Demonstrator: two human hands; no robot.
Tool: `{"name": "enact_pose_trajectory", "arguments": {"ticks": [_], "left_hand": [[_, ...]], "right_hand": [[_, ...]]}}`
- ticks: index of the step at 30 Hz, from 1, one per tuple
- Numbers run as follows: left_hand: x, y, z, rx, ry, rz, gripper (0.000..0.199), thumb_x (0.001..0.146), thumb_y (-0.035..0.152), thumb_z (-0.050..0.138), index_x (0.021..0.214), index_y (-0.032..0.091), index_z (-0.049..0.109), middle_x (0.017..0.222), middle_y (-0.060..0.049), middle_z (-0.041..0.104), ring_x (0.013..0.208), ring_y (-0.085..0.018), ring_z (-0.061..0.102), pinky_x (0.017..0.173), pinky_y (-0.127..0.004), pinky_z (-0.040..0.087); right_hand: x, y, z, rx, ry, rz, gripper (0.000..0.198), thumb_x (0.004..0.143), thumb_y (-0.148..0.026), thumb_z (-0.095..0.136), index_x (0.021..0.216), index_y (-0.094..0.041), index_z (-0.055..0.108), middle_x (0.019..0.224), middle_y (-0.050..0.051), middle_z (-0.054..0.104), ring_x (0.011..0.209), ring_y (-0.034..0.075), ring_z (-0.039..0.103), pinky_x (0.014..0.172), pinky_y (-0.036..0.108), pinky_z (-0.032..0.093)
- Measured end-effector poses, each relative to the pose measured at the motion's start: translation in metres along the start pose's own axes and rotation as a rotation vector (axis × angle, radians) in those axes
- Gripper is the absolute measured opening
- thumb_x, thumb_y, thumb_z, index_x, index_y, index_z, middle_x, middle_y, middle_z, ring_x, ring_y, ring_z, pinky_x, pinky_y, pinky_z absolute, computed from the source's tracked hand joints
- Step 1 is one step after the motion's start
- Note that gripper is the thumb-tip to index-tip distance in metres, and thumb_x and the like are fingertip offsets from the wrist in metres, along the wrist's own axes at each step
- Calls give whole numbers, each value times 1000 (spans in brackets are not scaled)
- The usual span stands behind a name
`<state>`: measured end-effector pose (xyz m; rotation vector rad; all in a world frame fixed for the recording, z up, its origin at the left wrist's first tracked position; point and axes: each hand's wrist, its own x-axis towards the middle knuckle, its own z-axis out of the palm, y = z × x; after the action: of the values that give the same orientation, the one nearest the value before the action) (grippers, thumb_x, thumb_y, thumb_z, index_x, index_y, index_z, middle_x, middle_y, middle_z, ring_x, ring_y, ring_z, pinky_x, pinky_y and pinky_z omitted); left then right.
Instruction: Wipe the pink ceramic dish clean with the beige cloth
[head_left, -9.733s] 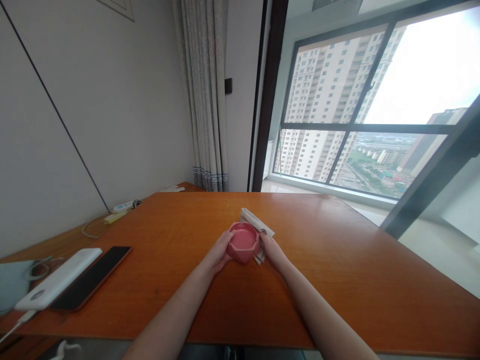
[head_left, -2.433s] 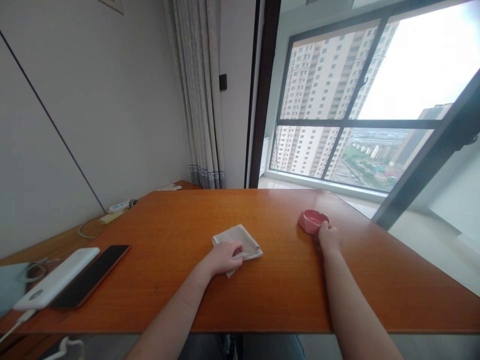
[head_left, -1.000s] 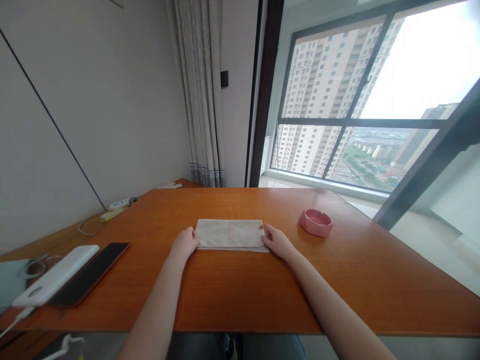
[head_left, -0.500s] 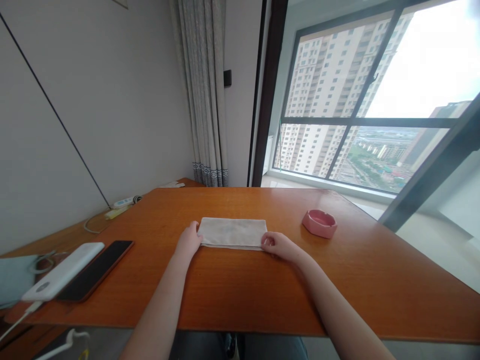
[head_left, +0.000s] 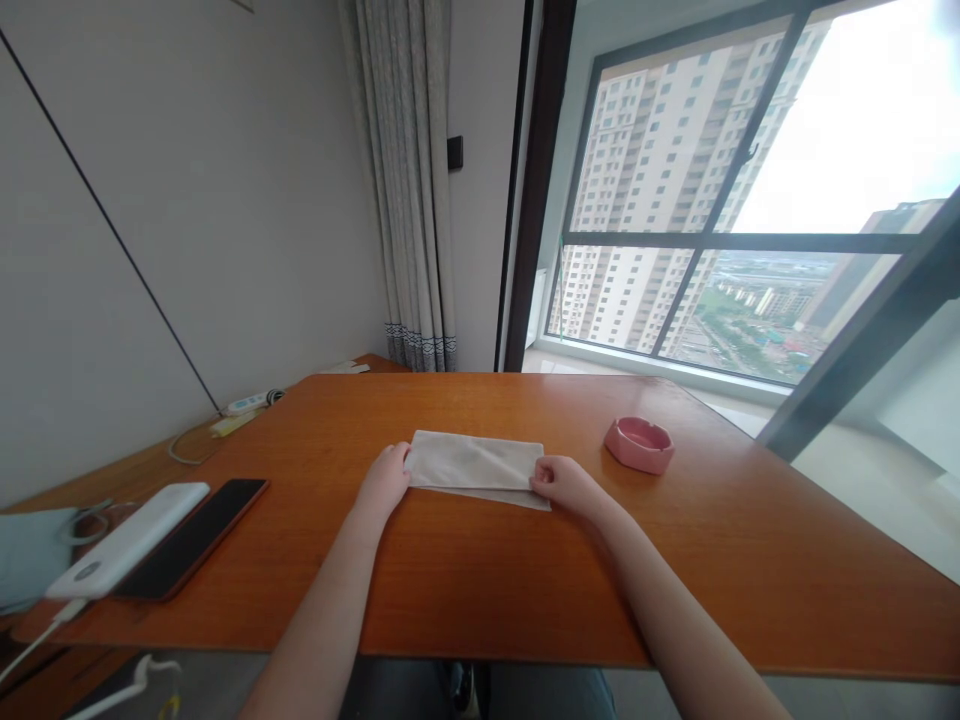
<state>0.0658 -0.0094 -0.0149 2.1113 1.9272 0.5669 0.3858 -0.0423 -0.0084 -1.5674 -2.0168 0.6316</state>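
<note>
A folded white cloth (head_left: pixel 476 461) lies on the brown wooden table (head_left: pixel 480 580), in front of me. Its lower layer shows as a thin wedge along the near edge, widest toward the right. My left hand (head_left: pixel 386 481) is closed on the cloth's left edge, the thumb near the far corner. At the right end, my right hand (head_left: pixel 564 483) pinches the near corner of the upper layer with curled fingers. Whatever part of the cloth lies under the fingers is hidden.
A pink ashtray (head_left: pixel 640 445) stands to the right of the cloth. On the left lie a black phone (head_left: pixel 196 538) and a white power bank (head_left: pixel 129 540) with a cable plugged in. A power strip (head_left: pixel 247 404) sits by the wall, and a window (head_left: pixel 705 240) is at back right.
The cloth has shifted slightly right and turned a little, its right end nearer me. More of its lower layer now shows at the near edge. Both hands moved slightly right with it.
</note>
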Motion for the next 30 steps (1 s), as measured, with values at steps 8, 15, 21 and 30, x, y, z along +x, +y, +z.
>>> {"name": "enact_pose_trajectory", "arguments": {"ticks": [8,15,21,30], "left_hand": [[2,-1,7,50,63,-37,30,79,6,41,103,16,56,101,-8,55,87,-16,56,77,-24,40],[-2,8,7,117,39,-69,32,77,7,44,106,17,54,106,-10,55,92,-18,57,77,-25,41],[-6,12,6,207,10,-159,25,80,16,43,104,14,51,98,-14,61,92,-25,59,73,-32,43],[-2,7,13,213,-37,-169,30,83,42,46,88,13,54,98,-17,62,94,-30,59,74,-36,44]], "right_hand": [[-5,1,-6,42,-235,24,15,69,-27,55,58,-19,49,49,-4,54,49,10,48,50,21,33],[-5,-3,-3,-111,-297,25,16,65,-19,53,49,-18,49,47,-6,44,49,8,40,62,23,36],[-8,-15,-3,-413,-107,101,21,72,-30,54,54,-19,55,55,1,55,57,15,51,71,31,39],[-9,-24,38,-437,10,23,57,87,-49,37,135,-18,41,145,14,32,134,34,24,107,48,18]]}}
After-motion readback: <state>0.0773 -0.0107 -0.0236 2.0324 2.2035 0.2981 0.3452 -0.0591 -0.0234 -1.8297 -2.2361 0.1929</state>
